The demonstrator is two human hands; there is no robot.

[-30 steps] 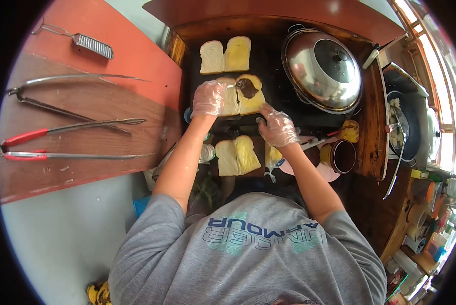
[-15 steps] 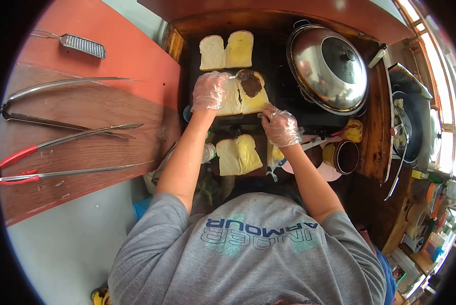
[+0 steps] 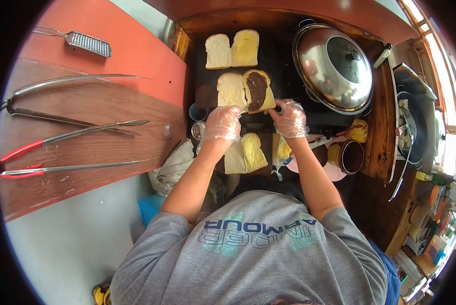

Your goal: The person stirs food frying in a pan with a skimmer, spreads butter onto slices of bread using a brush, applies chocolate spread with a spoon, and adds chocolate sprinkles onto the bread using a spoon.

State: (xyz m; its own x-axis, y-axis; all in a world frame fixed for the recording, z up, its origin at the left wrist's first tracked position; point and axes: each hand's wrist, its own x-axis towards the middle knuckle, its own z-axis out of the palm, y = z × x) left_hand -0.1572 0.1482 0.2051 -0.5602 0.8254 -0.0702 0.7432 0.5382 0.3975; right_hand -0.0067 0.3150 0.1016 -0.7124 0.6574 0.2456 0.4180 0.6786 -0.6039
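Two joined bread slices (image 3: pixel 232 90) lie flat on the dark surface, the right one coated with dark brown spread (image 3: pixel 257 91) over a yellow layer. Just below their lower edge is my left hand (image 3: pixel 224 123), in a clear plastic glove, its fingers closed on a metal utensil that is almost wholly hidden. My right hand (image 3: pixel 289 118), also gloved, pinches the lower right corner of the coated slice. Another pair of slices (image 3: pixel 245 48) lies above, one yellow-topped. A third pair (image 3: pixel 253 152) lies below, partly behind my left hand and wrist.
A lidded pot (image 3: pixel 332 68) stands at the upper right. Near my right forearm are a brown-rimmed container (image 3: pixel 351 156) and a yellow-smeared item (image 3: pixel 359 131). Red-handled tongs (image 3: pixel 22 152), metal tongs (image 3: pixel 50 81) and a grater (image 3: pixel 89 44) rest on the left board.
My left hand has moved down from the left slice to its lower edge. The brown spread now covers a longer strip down the right slice. My right hand stays at the corner.
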